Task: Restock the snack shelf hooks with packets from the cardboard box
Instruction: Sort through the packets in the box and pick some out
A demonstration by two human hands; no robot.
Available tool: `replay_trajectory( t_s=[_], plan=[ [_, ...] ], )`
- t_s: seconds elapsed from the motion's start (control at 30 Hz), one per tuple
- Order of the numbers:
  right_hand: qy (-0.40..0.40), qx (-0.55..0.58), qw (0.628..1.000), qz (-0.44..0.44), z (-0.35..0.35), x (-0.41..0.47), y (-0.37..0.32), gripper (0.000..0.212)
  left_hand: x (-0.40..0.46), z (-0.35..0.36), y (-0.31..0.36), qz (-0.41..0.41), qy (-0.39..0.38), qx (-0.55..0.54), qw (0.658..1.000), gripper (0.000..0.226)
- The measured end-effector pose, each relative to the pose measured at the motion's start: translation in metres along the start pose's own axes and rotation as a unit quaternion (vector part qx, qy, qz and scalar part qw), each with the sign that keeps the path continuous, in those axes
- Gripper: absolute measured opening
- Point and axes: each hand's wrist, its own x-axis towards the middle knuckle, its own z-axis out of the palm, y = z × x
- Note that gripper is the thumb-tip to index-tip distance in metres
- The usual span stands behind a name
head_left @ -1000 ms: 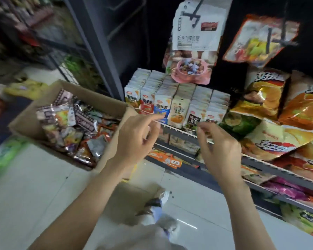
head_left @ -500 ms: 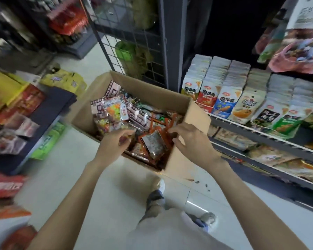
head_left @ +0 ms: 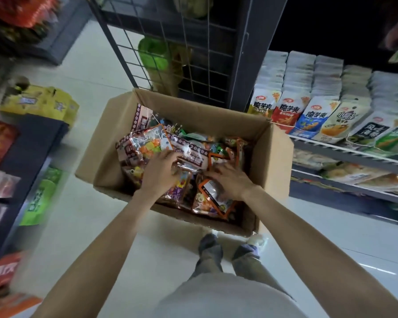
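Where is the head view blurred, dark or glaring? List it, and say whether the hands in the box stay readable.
Head view: left-edge packets smear with motion blur; the recess above the shelf packets is near black; a glare streak marks the floor lower right; wide-angle bending curves the wire rack. Left hand and right hand in the cardboard box stay fairly sharp.

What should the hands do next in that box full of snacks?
Probably close the fingers on one packet and lift it out. Both the left hand and the right hand are down in the cardboard box, lying on the heap of packets, and whether either has gripped one yet is unclear.
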Motion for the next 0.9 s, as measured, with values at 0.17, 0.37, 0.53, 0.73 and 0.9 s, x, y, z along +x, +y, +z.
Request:
replay_trajectory(
  t_s=[0.17, 0.37, 0.53, 0.73, 0.9],
  plan=[
    [0.046, -0.09, 0.994, 0.034, -0.004, 0.009, 0.004, 0.06, 0.009, -0.014, -0.044, 0.005, -0.042, 0.011, 0.999, 0.051],
    [0.048, -0.07, 0.996, 0.031, -0.006, 0.011, -0.003, 0.061, 0.008, -0.009, -0.064, 0.028, -0.12, 0.11, 0.986, 0.061],
    [0.055, -0.028, 0.997, 0.046, -0.012, 0.009, -0.004, 0.055, 0.002, -0.014, -0.074, 0.017, -0.168, 0.155, 0.973, 0.051],
    [0.205, 0.126, 0.966, 0.092, -0.026, -0.015, -0.002, 0.03, -0.002, -0.037, -0.072, 0.038, -0.058, 0.026, 0.997, 0.018],
    [0.468, 0.332, 0.818, 0.053, -0.052, -0.065, 0.003, 0.02, -0.001, -0.073, -0.038, -0.138, 0.102, -0.338, 0.925, 0.013]
  ],
)
